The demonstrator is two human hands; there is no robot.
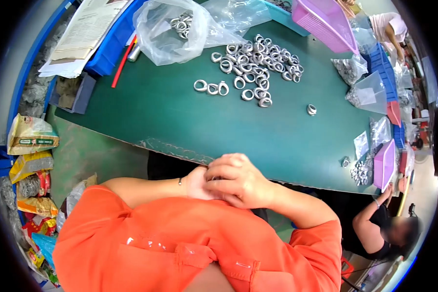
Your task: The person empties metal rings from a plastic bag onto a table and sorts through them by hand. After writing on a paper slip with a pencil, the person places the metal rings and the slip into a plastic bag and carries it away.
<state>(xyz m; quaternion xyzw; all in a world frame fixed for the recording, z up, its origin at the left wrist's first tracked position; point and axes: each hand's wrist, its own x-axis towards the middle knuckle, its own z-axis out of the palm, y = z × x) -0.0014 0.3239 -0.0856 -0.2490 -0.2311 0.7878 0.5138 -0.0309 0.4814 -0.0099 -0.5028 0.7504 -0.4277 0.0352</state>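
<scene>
Green worktop (204, 126) w/ a chipped near edge, a blue bin (100, 61) at the far left, a pink-purple plastic basket (321, 22) at the back right, and a co-worker (370, 226) off to the right. Loose heap of silvery metal rings (258, 59) sits toward the far side, three rings (218, 90) line up close together just left of it, and a lone ring (311, 110) lies well apart to the right. More rings show in the clear plastic bag (153, 44) behind. Hands are together at the near edge: right hand (236, 180) folded over the left hand (198, 183), fingers curled. Can't tell if either's closed on anything, palms are hidden. FWIW, for handling these well I'd take one ring at a time by the band and keep singles clear of the heap so nothing gets mixed. Also imo work further in; a drop at that edge prob. hits the floor (90, 146).
</scene>
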